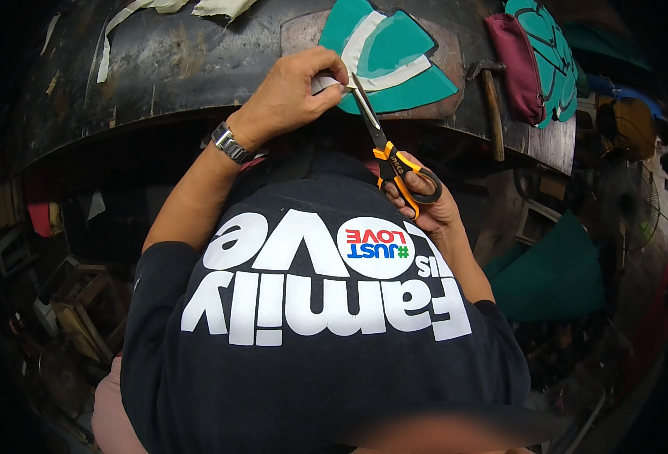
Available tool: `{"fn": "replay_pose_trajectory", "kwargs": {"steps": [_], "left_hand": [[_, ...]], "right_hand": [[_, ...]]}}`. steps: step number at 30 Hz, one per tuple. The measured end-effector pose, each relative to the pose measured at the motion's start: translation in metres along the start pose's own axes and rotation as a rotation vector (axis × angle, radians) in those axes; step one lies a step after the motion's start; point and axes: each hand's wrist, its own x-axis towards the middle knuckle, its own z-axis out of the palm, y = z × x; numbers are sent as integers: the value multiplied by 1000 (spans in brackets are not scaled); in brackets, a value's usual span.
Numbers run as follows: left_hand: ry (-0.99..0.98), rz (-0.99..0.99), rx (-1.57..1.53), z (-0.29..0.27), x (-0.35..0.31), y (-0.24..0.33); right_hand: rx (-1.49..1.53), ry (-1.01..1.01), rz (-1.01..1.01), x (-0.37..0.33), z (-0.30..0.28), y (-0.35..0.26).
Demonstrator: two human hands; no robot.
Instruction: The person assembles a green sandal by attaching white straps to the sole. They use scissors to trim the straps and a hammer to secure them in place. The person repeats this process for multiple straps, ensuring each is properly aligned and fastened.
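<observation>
Left hand (pixel 292 91): pinching white strip (pixel 325 82), upper centre of frame
Right hand (pixel 438 206): wrapped around scissors (pixel 384 148), right of centre
Scissor tips: near strip
Green cloth (pixel 409 97): top centre

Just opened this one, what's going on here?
A person's left hand pinches a white strip at a green piece on the table. The right hand holds orange-and-black scissors, their tips at the strip beside the left hand. Whether they have cut it can't be told. A hammer lies to the right.
</observation>
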Motion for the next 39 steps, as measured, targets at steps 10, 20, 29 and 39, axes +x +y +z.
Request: {"fn": "replay_pose_trajectory", "kwargs": {"steps": [10, 20, 29, 39], "left_hand": [[3, -35, -37, -2, -17, 3], [-102, 18, 247, -4, -30, 25], [-152, -56, 155, -20, -43, 33], [-82, -384, -5, 6, -31, 16]], "right_hand": [[-809, 161, -489, 2, 19, -62], [-1822, 666, -875, 173, -60, -258], [-1946, 677, -1294, 83, -36, -176], [-1561, 884, -892, 7, -54, -122]]}}
